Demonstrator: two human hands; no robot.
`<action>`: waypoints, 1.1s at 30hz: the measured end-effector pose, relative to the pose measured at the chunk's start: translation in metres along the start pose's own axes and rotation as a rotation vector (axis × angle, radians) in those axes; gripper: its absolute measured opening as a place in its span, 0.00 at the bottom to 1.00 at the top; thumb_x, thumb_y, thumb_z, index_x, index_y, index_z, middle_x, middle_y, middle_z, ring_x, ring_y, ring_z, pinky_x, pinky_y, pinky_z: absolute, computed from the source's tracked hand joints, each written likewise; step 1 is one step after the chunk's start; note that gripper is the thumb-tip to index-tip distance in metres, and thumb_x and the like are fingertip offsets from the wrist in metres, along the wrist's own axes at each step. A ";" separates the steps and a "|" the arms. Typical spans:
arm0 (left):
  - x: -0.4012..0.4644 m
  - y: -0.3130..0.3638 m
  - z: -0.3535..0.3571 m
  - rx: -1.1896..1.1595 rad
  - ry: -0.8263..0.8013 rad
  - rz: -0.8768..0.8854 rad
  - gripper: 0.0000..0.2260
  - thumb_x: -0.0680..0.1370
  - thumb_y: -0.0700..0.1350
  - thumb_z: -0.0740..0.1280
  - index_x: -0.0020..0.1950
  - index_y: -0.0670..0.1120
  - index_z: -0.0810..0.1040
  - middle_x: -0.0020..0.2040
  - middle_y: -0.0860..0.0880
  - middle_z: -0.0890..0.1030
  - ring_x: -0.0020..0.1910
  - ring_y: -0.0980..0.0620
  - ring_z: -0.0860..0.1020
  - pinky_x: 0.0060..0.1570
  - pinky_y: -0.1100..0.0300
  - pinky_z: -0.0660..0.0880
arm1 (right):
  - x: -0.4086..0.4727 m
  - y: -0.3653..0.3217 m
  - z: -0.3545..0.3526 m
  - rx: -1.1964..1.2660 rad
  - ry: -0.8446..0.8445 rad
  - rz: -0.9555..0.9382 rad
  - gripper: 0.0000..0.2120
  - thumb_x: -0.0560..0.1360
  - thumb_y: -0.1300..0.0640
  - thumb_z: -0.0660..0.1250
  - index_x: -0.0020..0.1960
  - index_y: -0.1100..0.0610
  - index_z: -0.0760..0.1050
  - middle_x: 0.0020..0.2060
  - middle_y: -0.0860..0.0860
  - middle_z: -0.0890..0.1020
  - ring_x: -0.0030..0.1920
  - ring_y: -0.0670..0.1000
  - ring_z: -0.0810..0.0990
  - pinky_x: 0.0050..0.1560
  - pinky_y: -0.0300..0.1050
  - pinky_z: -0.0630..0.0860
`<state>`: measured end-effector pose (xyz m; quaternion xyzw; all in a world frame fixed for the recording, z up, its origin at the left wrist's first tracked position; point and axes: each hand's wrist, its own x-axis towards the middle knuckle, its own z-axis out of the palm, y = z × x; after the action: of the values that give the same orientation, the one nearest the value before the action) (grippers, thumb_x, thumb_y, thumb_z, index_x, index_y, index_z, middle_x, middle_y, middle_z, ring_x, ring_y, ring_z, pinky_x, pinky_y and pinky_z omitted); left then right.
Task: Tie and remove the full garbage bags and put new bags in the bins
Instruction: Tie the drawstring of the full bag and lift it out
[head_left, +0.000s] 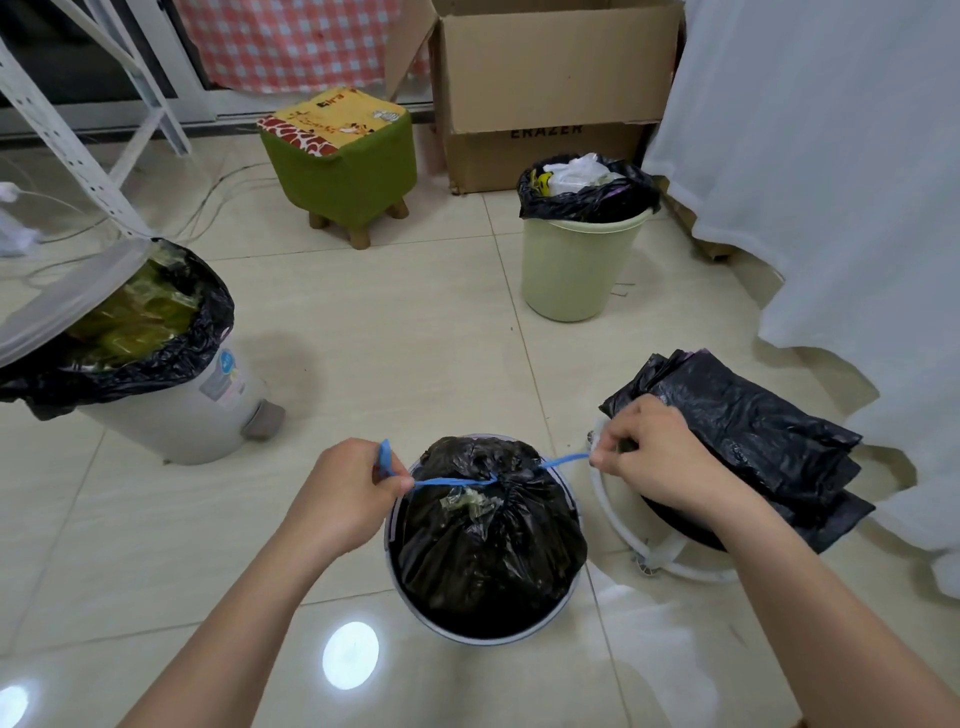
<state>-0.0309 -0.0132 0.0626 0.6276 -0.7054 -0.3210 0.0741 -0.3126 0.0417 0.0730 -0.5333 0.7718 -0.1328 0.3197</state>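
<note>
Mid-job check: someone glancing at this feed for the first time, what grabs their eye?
First, the left hand and right hand pulling a blue drawstring taut across the gathered black bag in the near bin. Then the stack of new black bags at right, and two unfinished bins: the pedal bin at left, the green bin behind.

Pedal bin (171, 395) cut off at left edge; its contents blurred
</note>
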 end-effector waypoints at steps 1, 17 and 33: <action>0.001 0.002 -0.002 0.005 -0.017 0.017 0.09 0.77 0.44 0.70 0.36 0.49 0.80 0.28 0.56 0.72 0.28 0.59 0.69 0.29 0.67 0.63 | 0.000 -0.003 -0.001 0.093 0.034 -0.030 0.10 0.74 0.57 0.71 0.34 0.51 0.78 0.52 0.49 0.73 0.58 0.51 0.68 0.58 0.43 0.65; -0.008 0.064 0.036 -1.107 -0.113 0.003 0.14 0.84 0.43 0.56 0.39 0.42 0.68 0.28 0.51 0.64 0.23 0.56 0.60 0.36 0.57 0.69 | -0.003 -0.035 0.030 1.328 -0.168 0.063 0.11 0.81 0.60 0.61 0.41 0.62 0.73 0.30 0.54 0.75 0.24 0.47 0.67 0.35 0.42 0.79; -0.005 0.066 0.007 -1.143 -0.068 -0.031 0.09 0.80 0.42 0.63 0.43 0.38 0.74 0.35 0.44 0.77 0.31 0.51 0.79 0.33 0.62 0.78 | -0.015 -0.037 0.024 0.895 -0.385 -0.243 0.13 0.79 0.63 0.64 0.36 0.59 0.78 0.54 0.45 0.84 0.29 0.47 0.71 0.41 0.38 0.74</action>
<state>-0.0889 -0.0060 0.0947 0.4875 -0.4122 -0.6725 0.3745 -0.2663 0.0441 0.0799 -0.4448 0.4985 -0.3861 0.6361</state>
